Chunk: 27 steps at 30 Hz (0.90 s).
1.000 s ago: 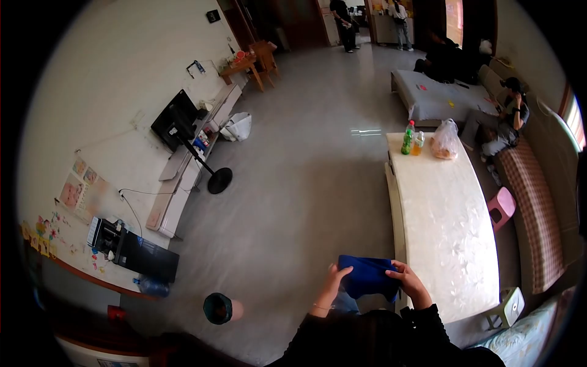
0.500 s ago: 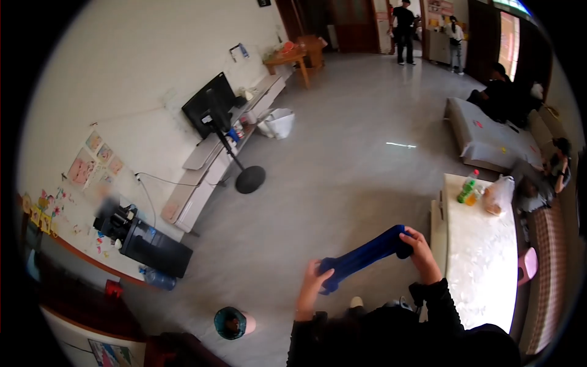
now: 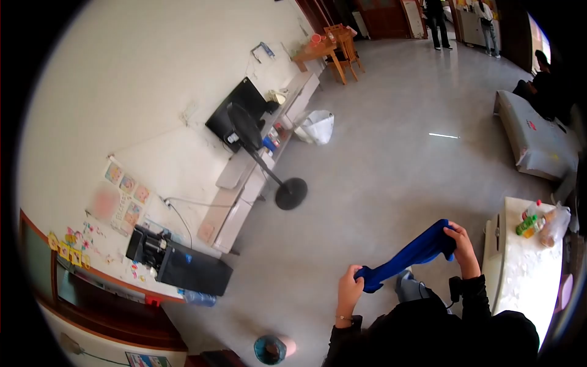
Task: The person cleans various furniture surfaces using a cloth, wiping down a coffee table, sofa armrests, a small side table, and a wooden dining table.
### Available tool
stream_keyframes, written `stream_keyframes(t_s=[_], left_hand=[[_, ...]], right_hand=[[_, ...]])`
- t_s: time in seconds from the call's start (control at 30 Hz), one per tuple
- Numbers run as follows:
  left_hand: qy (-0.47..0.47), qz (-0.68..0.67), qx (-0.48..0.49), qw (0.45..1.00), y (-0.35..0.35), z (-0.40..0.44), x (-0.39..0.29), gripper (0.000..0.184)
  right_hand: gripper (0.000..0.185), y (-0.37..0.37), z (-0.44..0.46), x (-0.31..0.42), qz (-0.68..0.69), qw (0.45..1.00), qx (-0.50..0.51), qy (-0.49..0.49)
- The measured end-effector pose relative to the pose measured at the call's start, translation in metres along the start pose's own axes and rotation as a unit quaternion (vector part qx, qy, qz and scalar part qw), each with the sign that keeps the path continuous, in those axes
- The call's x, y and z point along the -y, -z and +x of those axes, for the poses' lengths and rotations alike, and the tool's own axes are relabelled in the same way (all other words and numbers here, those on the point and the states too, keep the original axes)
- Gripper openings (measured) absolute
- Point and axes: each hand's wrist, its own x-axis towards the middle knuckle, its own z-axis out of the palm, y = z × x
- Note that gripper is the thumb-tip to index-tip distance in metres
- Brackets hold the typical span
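A deep blue piece of cloth [image 3: 408, 258] is stretched between my two hands in front of my body, slanting up toward the right. Its exact kind I cannot make out. My left hand [image 3: 350, 289] is closed on the lower left end, thumb on top. At the upper right end my right hand [image 3: 463, 246] pinches the cloth, and a fold hangs below its fingers. The fabric is clear of the floor, above my leg [image 3: 408, 286].
A white-topped table [image 3: 526, 281] with a green bottle [image 3: 526, 225] and a plastic bag [image 3: 555, 225] stands at my right. Left are a standing fan [image 3: 290, 193], a low cabinet [image 3: 235, 211] and a bin [image 3: 269, 349]. Several people [image 3: 438, 24] are farther off.
My view has turned left, so the room has shifted right and downward. The cloth stays gripped at both ends, and its right part hangs wider and looser now.
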Motion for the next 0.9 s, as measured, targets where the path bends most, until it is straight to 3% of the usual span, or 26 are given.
stream_keyframes(t_s=[0.1,0.17,0.23,0.3,0.37,0.47,0.57,0.6,0.77,0.83,0.9], left_hand=[[-0.006,0.104,-0.046,0.993,0.012,0.084,0.011,0.031],[-0.025,0.045,-0.102,0.993,0.027,0.138,0.024,0.03],[-0.089,0.118,-0.161,0.976,0.049,0.185,0.038,0.03],[0.025,0.039,-0.185,0.982,0.074,0.223,0.044,0.028],[0.132,-0.244,-0.196,0.94,0.093,0.256,0.04,0.03],[0.22,-0.287,-0.24,0.901,0.105,0.337,0.089,0.025],[0.271,-0.284,-0.258,0.883,0.117,0.416,0.121,0.025],[0.224,-0.28,-0.244,0.901,0.122,0.443,0.13,0.027],[0.222,-0.343,-0.215,0.887,0.145,0.603,0.134,0.027],[0.196,-0.378,-0.19,0.885,0.149,0.692,0.133,0.027],[0.16,-0.414,-0.157,0.882,0.141,0.761,0.153,0.028]], right_hand=[[0.024,0.01,0.083,0.029,0.018,0.997,-0.054,0.048],[0.029,0.012,0.139,0.047,0.03,0.996,-0.066,0.052],[0.027,-0.01,0.189,0.065,0.073,0.988,-0.123,0.049],[0.026,-0.027,0.235,0.075,0.074,0.996,-0.05,0.02],[0.022,-0.046,0.284,0.068,0.053,0.998,-0.036,0.005],[0.017,-0.088,0.365,0.057,0.056,0.997,-0.053,-0.009],[0.018,-0.12,0.429,0.047,0.051,0.996,0.001,-0.068],[0.017,-0.129,0.45,0.047,0.033,0.997,0.001,-0.071],[0.015,-0.174,0.566,0.063,0.031,0.996,-0.068,-0.046],[0.014,-0.204,0.613,0.082,0.034,0.998,-0.042,-0.016],[0.013,-0.211,0.652,0.082,0.012,0.994,-0.111,-0.005]])
